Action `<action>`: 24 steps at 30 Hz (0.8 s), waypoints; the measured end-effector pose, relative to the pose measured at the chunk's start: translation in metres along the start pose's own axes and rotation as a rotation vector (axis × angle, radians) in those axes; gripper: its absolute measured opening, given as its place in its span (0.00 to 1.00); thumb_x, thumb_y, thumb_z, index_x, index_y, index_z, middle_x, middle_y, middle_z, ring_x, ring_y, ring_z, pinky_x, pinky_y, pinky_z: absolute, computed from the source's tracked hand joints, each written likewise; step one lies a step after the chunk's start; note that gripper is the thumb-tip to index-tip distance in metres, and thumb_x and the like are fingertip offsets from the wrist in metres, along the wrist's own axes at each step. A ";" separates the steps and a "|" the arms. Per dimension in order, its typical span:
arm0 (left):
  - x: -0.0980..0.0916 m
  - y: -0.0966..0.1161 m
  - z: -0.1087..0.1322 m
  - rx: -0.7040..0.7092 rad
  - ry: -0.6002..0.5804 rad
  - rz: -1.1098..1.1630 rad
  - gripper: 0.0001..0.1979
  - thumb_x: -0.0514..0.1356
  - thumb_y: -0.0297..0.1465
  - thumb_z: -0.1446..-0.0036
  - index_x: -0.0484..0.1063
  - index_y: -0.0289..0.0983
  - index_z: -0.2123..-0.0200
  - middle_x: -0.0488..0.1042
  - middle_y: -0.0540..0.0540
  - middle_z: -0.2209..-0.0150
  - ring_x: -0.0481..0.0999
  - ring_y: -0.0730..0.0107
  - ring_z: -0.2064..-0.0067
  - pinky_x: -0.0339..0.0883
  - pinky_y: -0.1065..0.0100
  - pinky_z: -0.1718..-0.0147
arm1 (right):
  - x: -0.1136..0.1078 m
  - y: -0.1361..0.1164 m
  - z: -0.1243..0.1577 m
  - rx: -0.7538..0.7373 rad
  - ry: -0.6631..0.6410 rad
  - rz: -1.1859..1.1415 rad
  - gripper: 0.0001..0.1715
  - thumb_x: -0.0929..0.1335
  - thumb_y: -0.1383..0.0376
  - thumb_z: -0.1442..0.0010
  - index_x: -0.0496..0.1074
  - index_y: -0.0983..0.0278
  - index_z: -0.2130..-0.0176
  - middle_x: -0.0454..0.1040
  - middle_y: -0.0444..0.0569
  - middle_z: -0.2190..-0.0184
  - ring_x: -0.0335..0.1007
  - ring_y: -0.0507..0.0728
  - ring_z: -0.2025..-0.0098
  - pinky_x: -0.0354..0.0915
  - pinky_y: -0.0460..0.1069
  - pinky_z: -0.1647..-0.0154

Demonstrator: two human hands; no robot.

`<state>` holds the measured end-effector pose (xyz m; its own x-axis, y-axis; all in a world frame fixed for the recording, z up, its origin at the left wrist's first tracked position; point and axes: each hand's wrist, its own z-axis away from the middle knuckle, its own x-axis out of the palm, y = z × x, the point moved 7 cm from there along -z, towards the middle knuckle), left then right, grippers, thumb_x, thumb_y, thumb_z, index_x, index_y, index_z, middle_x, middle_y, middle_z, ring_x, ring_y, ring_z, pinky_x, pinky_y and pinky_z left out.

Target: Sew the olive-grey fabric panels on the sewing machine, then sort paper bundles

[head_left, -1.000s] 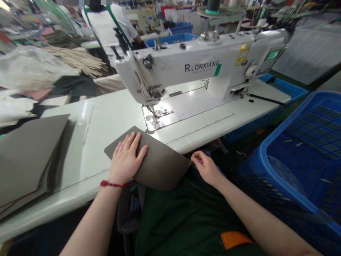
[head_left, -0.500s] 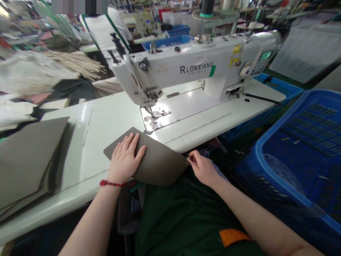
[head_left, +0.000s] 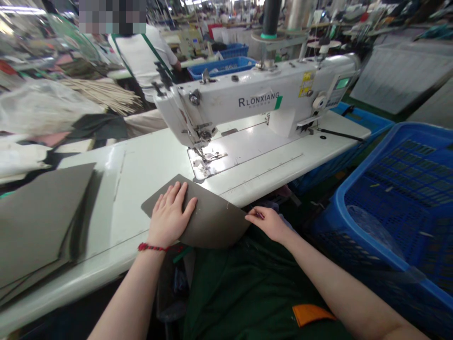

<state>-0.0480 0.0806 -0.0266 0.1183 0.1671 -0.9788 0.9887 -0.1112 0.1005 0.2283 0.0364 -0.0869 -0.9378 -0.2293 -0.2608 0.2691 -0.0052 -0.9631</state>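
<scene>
My left hand (head_left: 171,217) lies flat on a grey-brown sheet of stiff material (head_left: 215,222), fingers spread, with a red braided cord on the wrist. The sheet rests at the front edge of the white sewing table (head_left: 148,189), its near corner overhanging my lap. My right hand (head_left: 269,223) is at the sheet's right edge, pinching a small dark tool, likely thread snips (head_left: 259,215), mostly hidden by the fingers. The needle and presser foot (head_left: 203,153) of the white Rlonxiang sewing machine (head_left: 247,97) stand just beyond the sheet, not touching it.
A stack of similar grey sheets (head_left: 38,212) lies on the table's left. A large blue plastic basket (head_left: 392,198) stands to my right. Beyond the machine are a co-worker in a white shirt (head_left: 141,56), a bundle of wooden sticks (head_left: 102,97) and a white bag (head_left: 42,106).
The whole view has tilted slightly. My right hand has shifted a little left and down along the sheet's edge, and the tool's tips show less. The left hand stays on the sheet.
</scene>
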 end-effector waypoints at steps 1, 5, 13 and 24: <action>0.000 0.000 0.000 0.011 0.000 -0.001 0.31 0.43 0.47 0.34 0.50 0.41 0.32 0.52 0.44 0.31 0.49 0.57 0.31 0.45 0.52 0.34 | 0.000 -0.003 0.003 0.026 -0.076 0.037 0.15 0.67 0.54 0.39 0.72 0.64 0.66 0.79 0.46 0.70 0.74 0.55 0.64 0.66 0.49 0.60; -0.001 0.001 0.001 0.063 0.008 -0.004 0.31 0.44 0.47 0.35 0.51 0.42 0.32 0.53 0.45 0.32 0.50 0.58 0.31 0.45 0.52 0.34 | -0.023 -0.002 0.022 0.208 -0.277 0.362 0.13 0.66 0.59 0.40 0.70 0.62 0.74 0.73 0.42 0.84 0.67 0.51 0.79 0.59 0.46 0.74; -0.008 0.001 0.012 0.120 0.071 0.058 0.31 0.46 0.46 0.34 0.52 0.38 0.33 0.53 0.41 0.32 0.50 0.56 0.31 0.43 0.50 0.34 | 0.004 -0.088 0.007 -0.122 0.064 0.559 0.18 0.66 0.49 0.39 0.73 0.61 0.66 0.77 0.45 0.69 0.72 0.55 0.67 0.61 0.48 0.66; -0.027 -0.102 0.064 0.121 0.083 0.078 0.26 0.48 0.40 0.34 0.53 0.46 0.33 0.53 0.48 0.31 0.52 0.58 0.31 0.50 0.49 0.35 | 0.054 -0.117 -0.016 -0.314 -0.177 1.160 0.34 0.61 0.67 0.39 0.57 0.58 0.35 0.59 0.55 0.35 0.76 0.61 0.59 0.69 0.53 0.64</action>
<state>-0.1574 0.0245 -0.0223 0.2065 0.2328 -0.9503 0.9586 -0.2430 0.1487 0.1425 0.0401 0.0101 -0.1261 -0.0711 -0.9895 0.8408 0.5216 -0.1447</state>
